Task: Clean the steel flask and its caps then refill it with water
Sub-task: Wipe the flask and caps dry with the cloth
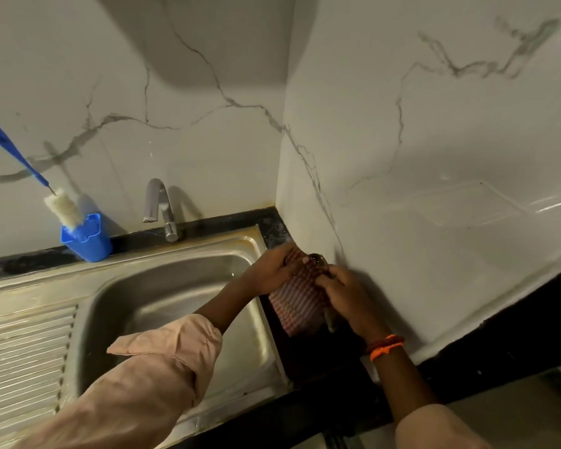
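Head view: both forearms reach forward over the sink (162, 286), landmark here. Left hand (272, 270) sits past the sink's right rim, fingers curled; right hand (344, 293) is just right of it, knuckles up, orange band (386, 346) on the wrist. Rolled-back beige sleeve (166, 348) crosses the basin. Black counter (499, 345) runs right of the sink under marble-look walls; tap (159, 205) behind the basin, blue holder (86, 238) with bottle brush (62, 205) at the back-left rim. Both hands clench a checked cloth (297, 303) wrapped round a dark object, probably the flask (318, 259), only its top edge showing, right of the sink.
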